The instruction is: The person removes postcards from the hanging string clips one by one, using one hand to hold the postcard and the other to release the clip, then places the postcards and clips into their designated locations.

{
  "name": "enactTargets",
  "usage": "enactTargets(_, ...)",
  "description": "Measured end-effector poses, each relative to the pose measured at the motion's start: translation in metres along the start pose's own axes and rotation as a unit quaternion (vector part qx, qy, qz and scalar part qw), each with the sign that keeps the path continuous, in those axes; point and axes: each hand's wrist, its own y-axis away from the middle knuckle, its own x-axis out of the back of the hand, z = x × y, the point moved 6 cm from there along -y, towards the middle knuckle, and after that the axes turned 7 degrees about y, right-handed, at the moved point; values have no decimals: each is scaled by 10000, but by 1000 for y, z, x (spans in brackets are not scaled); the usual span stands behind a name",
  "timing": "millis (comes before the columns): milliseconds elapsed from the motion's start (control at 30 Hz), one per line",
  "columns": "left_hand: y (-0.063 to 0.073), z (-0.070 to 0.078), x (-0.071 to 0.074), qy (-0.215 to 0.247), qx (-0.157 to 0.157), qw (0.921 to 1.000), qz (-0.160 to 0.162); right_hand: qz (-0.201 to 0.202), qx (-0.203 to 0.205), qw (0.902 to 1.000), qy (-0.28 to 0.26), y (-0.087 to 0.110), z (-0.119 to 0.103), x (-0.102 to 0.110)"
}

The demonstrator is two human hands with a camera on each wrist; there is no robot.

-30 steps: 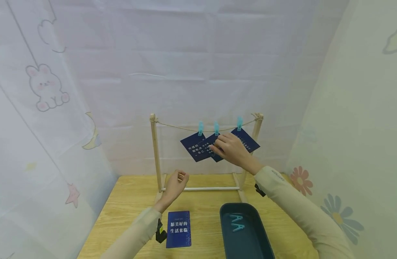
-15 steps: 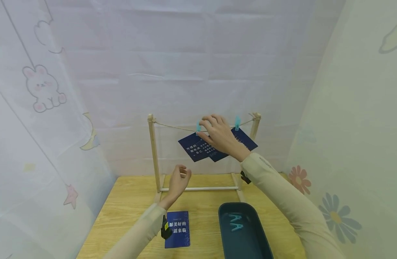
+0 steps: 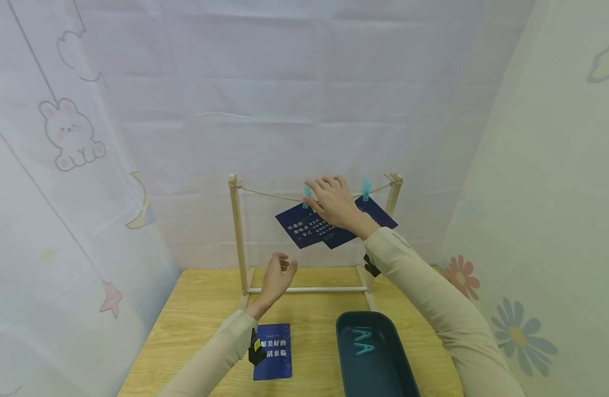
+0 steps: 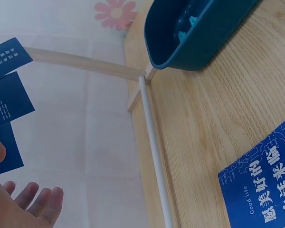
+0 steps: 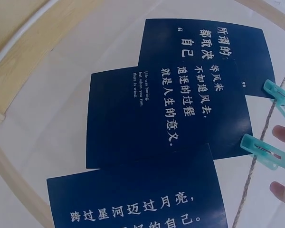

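Note:
In the head view, my right hand is up at the rope, fingers spread apart near the left light-blue clothespin. Its fingertips lie around the handle end of the middle clothespin in the right wrist view; contact cannot be told. Three dark blue printed cards hang from clothespins: a left card, a middle card overlapping it, and a right card under the right clothespin. My left hand hovers lower, loosely curled and holding nothing.
A wooden frame with a white crossbar carries the rope. Another blue card lies on the table, partly behind my left wrist. A dark teal tray at right holds two clothespins. Printed cloth walls surround the table.
My right hand has moved left and up from over the middle card to the rope, and its fingers have spread. My left hand has shifted slightly right and up.

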Motion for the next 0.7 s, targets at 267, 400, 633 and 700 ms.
enactTargets(267, -10, 5, -1, 20, 18, 10000, -22, -36, -105, 9998, -181, -1, -2, 0)
enactTargets(400, -18, 9, 3, 96, -75, 9999, -6, -165, -218, 9991, -337, -2, -3, -3)
enactTargets(633, -23, 10, 6, 454, -98, 9987, -201, -197, -281, 9982, -493, -2, -4, -7)
enactTargets(700, -22, 10, 4, 566, -114, 9981, -233, -185, -267, 9980, -547, -2, -5, -7)
